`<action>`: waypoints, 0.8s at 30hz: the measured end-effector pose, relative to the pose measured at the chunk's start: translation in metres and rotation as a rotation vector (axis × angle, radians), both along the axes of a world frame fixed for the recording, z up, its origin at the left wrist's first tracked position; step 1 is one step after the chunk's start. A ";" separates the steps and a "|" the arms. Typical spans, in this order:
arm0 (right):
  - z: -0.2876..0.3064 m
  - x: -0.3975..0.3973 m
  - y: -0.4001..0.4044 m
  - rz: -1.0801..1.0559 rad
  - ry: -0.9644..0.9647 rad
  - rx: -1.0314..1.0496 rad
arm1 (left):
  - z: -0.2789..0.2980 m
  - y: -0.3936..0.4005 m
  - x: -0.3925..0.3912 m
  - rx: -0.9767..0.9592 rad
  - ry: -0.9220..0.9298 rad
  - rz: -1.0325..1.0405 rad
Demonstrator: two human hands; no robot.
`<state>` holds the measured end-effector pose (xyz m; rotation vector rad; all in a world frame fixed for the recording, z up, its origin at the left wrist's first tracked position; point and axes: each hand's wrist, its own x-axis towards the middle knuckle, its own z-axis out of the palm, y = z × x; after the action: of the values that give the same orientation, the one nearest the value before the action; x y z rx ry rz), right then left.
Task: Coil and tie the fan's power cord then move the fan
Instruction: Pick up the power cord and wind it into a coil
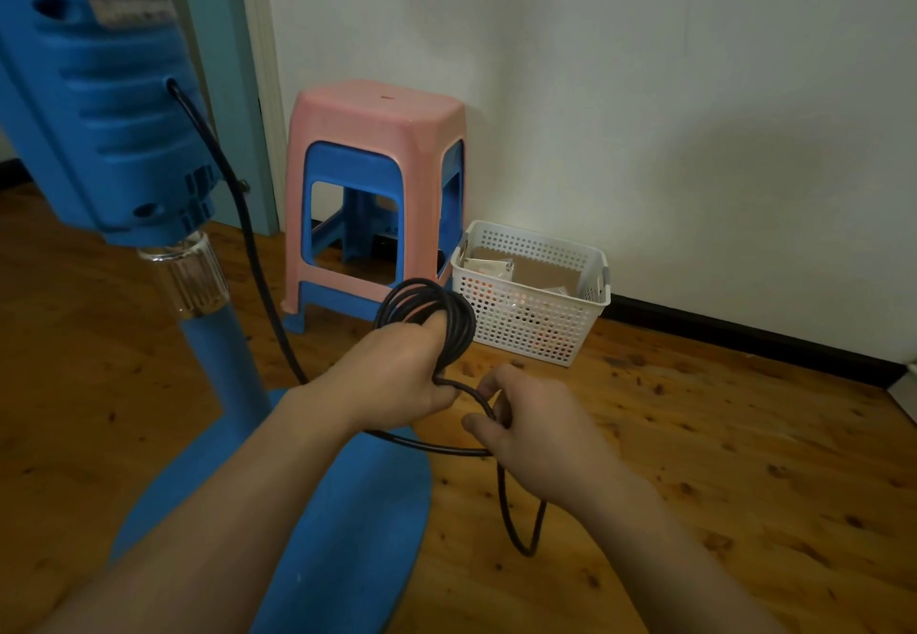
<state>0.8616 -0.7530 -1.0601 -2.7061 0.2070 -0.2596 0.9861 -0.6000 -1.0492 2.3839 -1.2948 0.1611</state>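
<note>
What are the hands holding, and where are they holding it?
The left hand grips the coiled loops of the fan's black rubber power cord at their bottom. The right hand pinches the loose stretch just beside the coil.

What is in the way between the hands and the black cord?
Nothing is. The left hand already grips the coiled power cord, and the right hand pinches the loose stretch of it. The pink stool and the white basket stand beyond, against the wall.
</note>
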 end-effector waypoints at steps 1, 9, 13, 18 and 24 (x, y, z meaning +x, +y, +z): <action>-0.001 0.000 0.001 0.007 0.012 -0.001 | 0.000 0.000 0.001 -0.041 -0.025 0.037; -0.004 -0.003 0.009 -0.030 0.053 0.069 | 0.009 0.000 0.005 -0.486 0.168 0.340; -0.014 -0.006 0.015 -0.007 -0.009 0.011 | 0.018 0.001 0.005 -0.615 0.383 0.350; -0.021 -0.007 0.023 0.058 -0.139 0.041 | 0.017 0.003 0.001 -0.578 0.656 0.262; -0.018 -0.003 0.016 -0.014 -0.417 0.136 | 0.023 0.012 0.000 -0.641 1.032 0.113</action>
<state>0.8581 -0.7369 -1.0777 -2.4497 0.1147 -0.7727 0.9861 -0.5883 -1.0262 1.5703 -0.4922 -0.4919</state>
